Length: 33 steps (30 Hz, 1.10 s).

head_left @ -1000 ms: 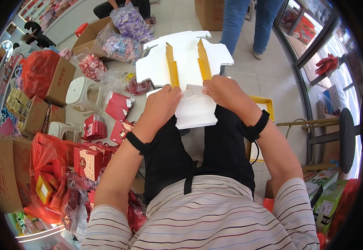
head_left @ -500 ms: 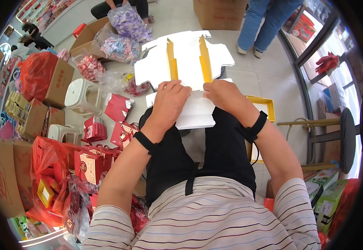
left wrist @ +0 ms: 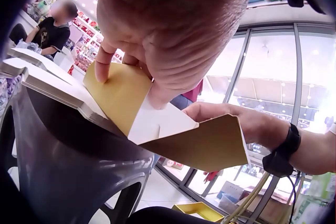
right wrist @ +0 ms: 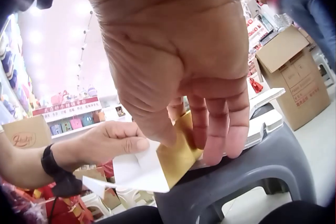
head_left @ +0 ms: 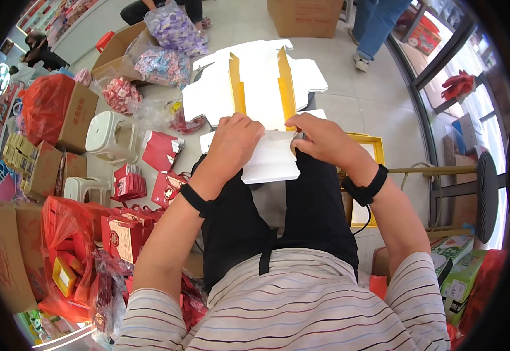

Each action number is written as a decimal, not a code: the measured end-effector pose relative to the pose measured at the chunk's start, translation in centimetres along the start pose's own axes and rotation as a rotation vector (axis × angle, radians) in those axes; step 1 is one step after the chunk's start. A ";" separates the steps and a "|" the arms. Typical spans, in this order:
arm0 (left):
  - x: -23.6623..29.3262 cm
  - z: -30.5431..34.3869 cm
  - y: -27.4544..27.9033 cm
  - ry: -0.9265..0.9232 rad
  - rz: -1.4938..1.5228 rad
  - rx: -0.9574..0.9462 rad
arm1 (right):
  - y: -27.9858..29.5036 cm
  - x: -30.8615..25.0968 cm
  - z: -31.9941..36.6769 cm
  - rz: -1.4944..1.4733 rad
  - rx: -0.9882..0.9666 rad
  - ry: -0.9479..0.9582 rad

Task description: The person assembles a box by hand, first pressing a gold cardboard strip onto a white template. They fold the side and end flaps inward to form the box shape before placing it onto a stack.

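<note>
Left hand (head_left: pixel 234 143) has slid toward centre, right hand (head_left: pixel 323 139) has eased back. Both pinch, fingers curled, the near flap (head_left: pixel 272 161) of the flat white cardboard box blank with gold walls (head_left: pixel 260 76), upper centre. Fold probably progressing, crease hidden.

Card blank (head_left: pixel 260 76) lies on a stool (right wrist: pixel 247 182); left hand (head_left: pixel 231 143) and right hand (head_left: pixel 322 137) flank its near flap.

Your left hand (head_left: pixel 234 140) has slid right and farther onto the white cardboard flap (head_left: pixel 272 159), closing on your right hand (head_left: pixel 324 139). Your right wrist has swung out to the right. The person in jeans (head_left: pixel 375 23) has walked off far right.
</note>
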<state>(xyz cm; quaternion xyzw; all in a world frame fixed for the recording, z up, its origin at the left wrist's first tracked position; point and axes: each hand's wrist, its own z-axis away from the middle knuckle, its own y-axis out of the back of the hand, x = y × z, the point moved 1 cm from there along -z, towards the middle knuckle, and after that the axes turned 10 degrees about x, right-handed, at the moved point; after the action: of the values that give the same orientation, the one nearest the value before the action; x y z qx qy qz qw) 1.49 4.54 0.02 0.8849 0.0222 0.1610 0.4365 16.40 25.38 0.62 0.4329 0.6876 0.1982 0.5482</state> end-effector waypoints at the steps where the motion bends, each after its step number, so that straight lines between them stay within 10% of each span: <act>1: -0.1 -0.1 0.0 0.008 0.001 0.000 | 0.0 -0.2 -0.3 -0.001 0.012 -0.005; 12: -2.2 -3.4 -0.7 0.150 -0.047 -0.070 | -0.8 1.3 -5.6 0.080 0.033 -0.015; 18: -1.3 -2.7 0.6 -0.021 -0.065 0.269 | -1.1 1.4 -5.8 0.089 0.049 0.014; 24: -2.0 2.7 4.3 0.225 0.141 0.018 | -1.1 1.6 -5.8 0.063 0.075 0.044; 33: -2.2 2.4 1.5 0.113 0.108 0.066 | -1.1 1.4 -5.8 0.019 0.105 0.047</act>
<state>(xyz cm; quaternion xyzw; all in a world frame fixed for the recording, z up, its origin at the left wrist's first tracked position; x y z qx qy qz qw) -0.04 1.39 -0.70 0.8882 0.0042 0.2331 0.3960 10.54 27.11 0.82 0.4629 0.7057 0.1771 0.5064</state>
